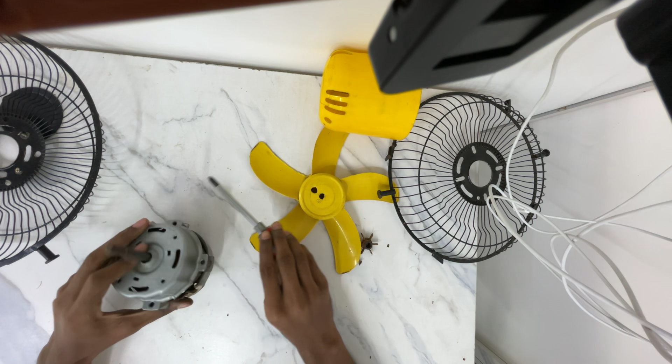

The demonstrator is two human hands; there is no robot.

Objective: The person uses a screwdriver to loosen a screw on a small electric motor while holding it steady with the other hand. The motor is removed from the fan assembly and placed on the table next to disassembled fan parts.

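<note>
Two hands at the bench's near edge: left hand [105, 294] clamped on the grey fan motor [164, 266], right hand [297, 287] flat, fingertips apparently touching the screwdriver [234, 204]. Mid-disassembly; next needs a firm tool grip.

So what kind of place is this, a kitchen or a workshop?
Probably a small repair bench: a fan lies in pieces on a marble top, with a grey motor, a yellow blade and wire guards spread out.

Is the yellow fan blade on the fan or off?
Off. The yellow fan blade lies loose on the marble table, apart from the grey motor under the left hand.
</note>
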